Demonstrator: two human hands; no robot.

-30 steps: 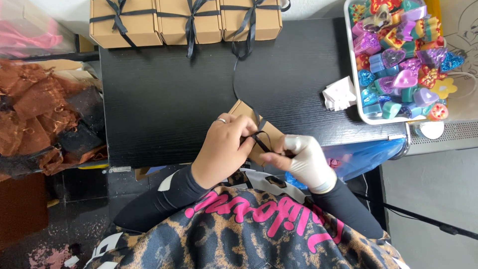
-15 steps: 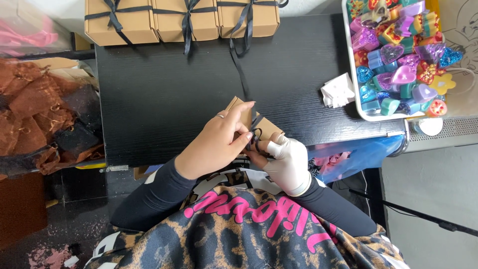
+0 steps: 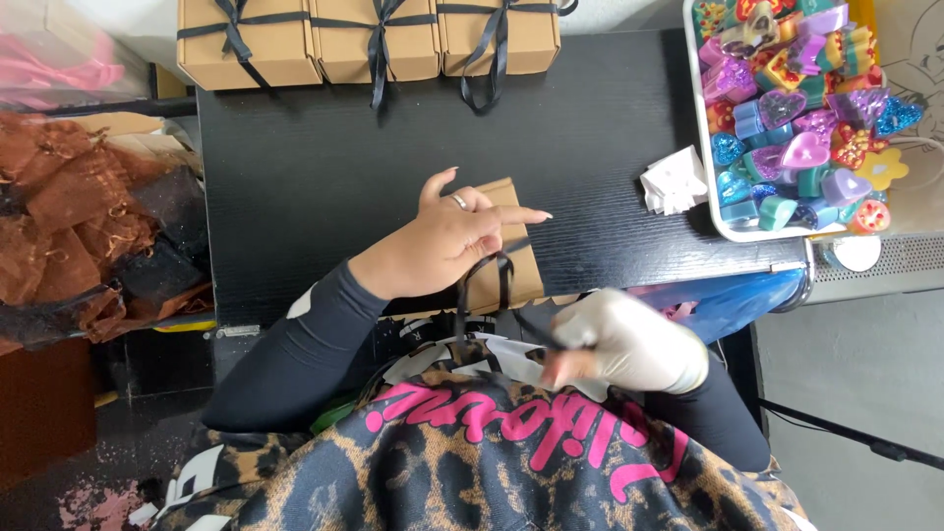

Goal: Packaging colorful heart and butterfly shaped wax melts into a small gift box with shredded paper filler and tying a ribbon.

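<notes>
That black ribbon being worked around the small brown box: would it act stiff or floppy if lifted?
Probably floppy: the black ribbon droops in a loose loop between the left hand and right hand. Likely light, and it needs the box pinned down.

Single head view, looking steeply down, close over black table [image 3: 324, 187] – hands nearest

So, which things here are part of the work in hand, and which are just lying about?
In hand:
- cardboard box, pressed down by the left hand
- black ribbon, looped over it and pulled by the gloved right hand

Lying about:
- three ribbon-tied boxes
- tray of coloured shapes
- white paper scrap
- brown pouches
</notes>
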